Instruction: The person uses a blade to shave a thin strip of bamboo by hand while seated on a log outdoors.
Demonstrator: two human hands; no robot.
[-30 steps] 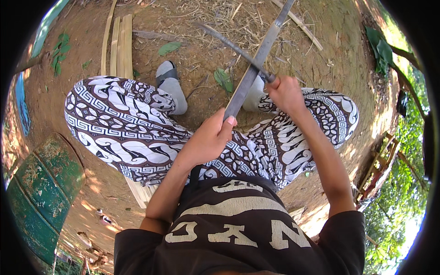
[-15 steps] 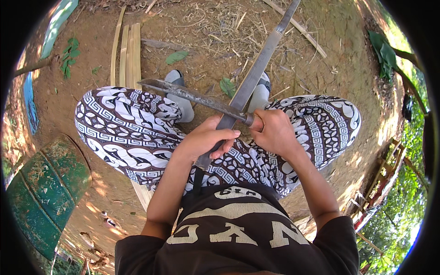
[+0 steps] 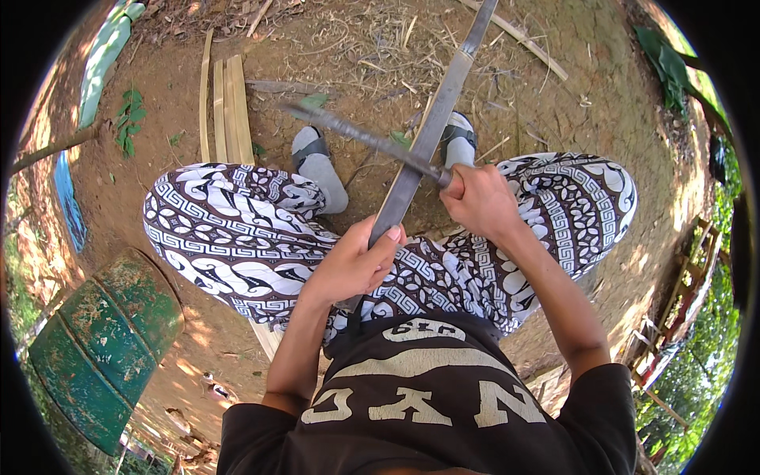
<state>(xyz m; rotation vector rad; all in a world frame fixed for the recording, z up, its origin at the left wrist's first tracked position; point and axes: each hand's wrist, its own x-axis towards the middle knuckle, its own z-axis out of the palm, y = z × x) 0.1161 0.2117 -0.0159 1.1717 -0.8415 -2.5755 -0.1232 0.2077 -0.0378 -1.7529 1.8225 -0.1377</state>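
Head view: the left fingers [image 3: 381, 257] are closed round the lower part of a long dark strip [image 3: 431, 131], which slants away beyond them; the right fingers [image 3: 456, 194] grip the handle of a knife [image 3: 356, 136] whose blade reaches leftward from them, crossing the strip ahead of the left thumb. A stroke drawn too far back along the strip could nick that thumb; a slack left hold might let the strip twist and the edge skip toward the trousers [image 3: 229, 214] left of the fingers. Compared with half a second ago, the blade crosses farther from the left fingers, its outline now smeared rather than crisp.
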